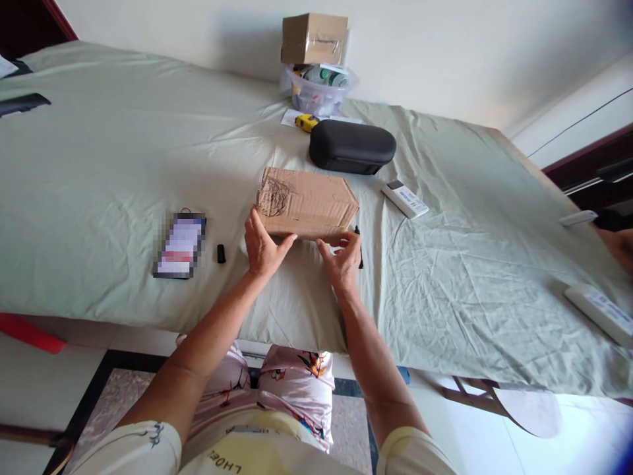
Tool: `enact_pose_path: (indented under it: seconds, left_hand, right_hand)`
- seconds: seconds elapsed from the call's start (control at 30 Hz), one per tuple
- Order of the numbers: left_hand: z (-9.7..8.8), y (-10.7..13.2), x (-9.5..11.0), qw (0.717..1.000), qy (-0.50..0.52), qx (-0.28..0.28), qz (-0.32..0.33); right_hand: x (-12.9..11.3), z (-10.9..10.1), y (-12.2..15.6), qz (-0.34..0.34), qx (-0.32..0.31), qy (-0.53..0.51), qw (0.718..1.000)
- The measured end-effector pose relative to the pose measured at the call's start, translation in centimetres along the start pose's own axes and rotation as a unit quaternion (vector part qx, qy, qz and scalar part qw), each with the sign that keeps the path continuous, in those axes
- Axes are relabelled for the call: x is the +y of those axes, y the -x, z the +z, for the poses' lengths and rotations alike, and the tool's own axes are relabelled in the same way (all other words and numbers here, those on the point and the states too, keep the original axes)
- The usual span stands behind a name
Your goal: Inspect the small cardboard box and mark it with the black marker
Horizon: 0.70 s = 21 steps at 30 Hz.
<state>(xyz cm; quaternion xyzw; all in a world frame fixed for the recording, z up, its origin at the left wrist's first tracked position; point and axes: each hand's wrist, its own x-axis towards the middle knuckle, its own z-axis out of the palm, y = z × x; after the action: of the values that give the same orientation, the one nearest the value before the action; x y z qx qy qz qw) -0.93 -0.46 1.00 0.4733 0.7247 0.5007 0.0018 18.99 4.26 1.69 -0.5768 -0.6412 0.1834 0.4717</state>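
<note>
A brown cardboard box (311, 196) with black scribbles on its left part is held between my two hands at the near side of the table. My left hand (264, 249) grips its left near corner, thumb along the front edge. At the right near corner, my right hand (343, 258) is closed on the box with fingers bent. Right beside that hand lies a black marker (361, 254), partly hidden by it. To the left of my left hand is a small black marker cap (221, 254), and beyond it a phone (180, 245) with its screen lit.
Behind the box lies a black hard case (352, 145), with a yellow tool (307, 123) beside it. A white device (405, 199) is on the right. Against the wall, a plastic basket (319, 95) carries another cardboard box (315, 38). A person's hand (618, 245) shows at the right edge.
</note>
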Motion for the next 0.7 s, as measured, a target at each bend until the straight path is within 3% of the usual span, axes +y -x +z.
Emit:
enact_pose_path:
  seconds: [0.17,0.43,0.7]
  left_hand:
    - [0.3,0.8,1.0,1.0,-0.006,-0.007,-0.007]
    - [-0.1,0.7,1.6,0.999,-0.026,-0.009,-0.019]
    - [-0.4,0.5,1.6,0.999,-0.027,-0.009,-0.017]
  right_hand:
    - [-1.3,1.1,1.1,-0.008,0.028,0.02,0.999]
    - [-1.2,1.8,1.2,-0.037,0.07,0.059,0.995]
    - [-0.9,1.6,1.0,-0.014,0.066,0.047,0.997]
